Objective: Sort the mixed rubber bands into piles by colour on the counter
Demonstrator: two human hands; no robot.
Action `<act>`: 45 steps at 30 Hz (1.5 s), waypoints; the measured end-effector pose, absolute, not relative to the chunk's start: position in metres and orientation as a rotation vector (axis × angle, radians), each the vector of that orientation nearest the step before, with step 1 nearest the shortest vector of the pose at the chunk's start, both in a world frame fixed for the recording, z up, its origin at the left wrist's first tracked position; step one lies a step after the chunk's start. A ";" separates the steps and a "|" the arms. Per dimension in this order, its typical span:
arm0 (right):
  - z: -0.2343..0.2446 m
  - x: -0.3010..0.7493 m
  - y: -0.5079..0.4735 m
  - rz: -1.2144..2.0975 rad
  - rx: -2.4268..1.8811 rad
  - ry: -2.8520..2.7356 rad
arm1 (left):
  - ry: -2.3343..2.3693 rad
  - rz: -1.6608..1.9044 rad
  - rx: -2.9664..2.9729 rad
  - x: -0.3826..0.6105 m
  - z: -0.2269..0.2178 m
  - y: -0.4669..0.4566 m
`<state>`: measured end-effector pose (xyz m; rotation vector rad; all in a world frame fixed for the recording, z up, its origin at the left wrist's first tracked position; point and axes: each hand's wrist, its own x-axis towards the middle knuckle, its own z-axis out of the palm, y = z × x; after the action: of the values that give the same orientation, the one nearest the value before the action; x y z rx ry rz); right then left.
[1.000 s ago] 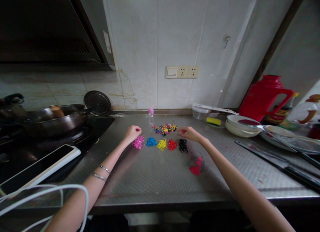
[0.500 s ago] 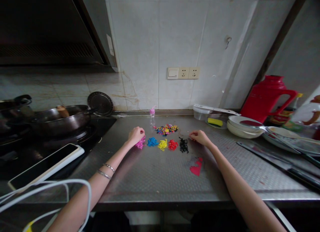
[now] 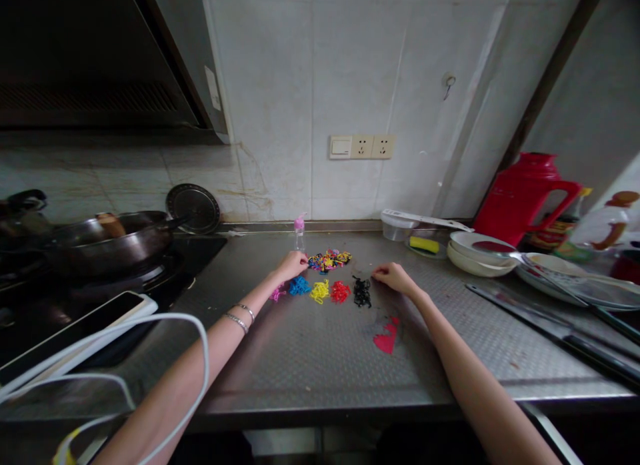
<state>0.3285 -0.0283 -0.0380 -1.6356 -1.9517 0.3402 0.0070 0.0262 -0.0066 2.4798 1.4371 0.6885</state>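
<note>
My left hand (image 3: pixel 291 265) is at the left edge of a mixed-colour pile of small rubber bands (image 3: pixel 330 259), fingertips drawn together; whatever they pinch is too small to see. Partly hidden below that wrist lies a pink pile (image 3: pixel 278 292). To its right run a blue pile (image 3: pixel 300 286), a yellow pile (image 3: pixel 319 291), a red pile (image 3: pixel 341 292) and a black pile (image 3: pixel 362 292). Just right of the black bands, my right hand (image 3: pixel 395 278) rests with curled fingers, their contents hidden. Behind the left hand stands a small clear bottle with a pink top (image 3: pixel 299 231).
Red torn scraps (image 3: pixel 386 337) lie near the right forearm. Stacked bowls (image 3: pixel 480 255), a yellow sponge (image 3: pixel 424 245), a red thermos (image 3: pixel 520 195) and a long dark-handled utensil (image 3: pixel 525 311) occupy the right. At left are a pan (image 3: pixel 135 235) and a white cable (image 3: pixel 203 358) crossing my forearm.
My left hand has moved right and away from me, from the pink pile to the mixed pile. The right hand stays beside the black bands. The view has shifted slightly.
</note>
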 end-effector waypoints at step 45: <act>-0.041 0.323 -0.029 0.212 -1.705 -1.988 | 1.328 0.920 2.279 -0.044 0.000 -0.013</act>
<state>0.3232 -0.0290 -0.0406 -1.7054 -1.9877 0.2123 -0.0443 -0.0131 -0.0003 2.2786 1.3281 0.9196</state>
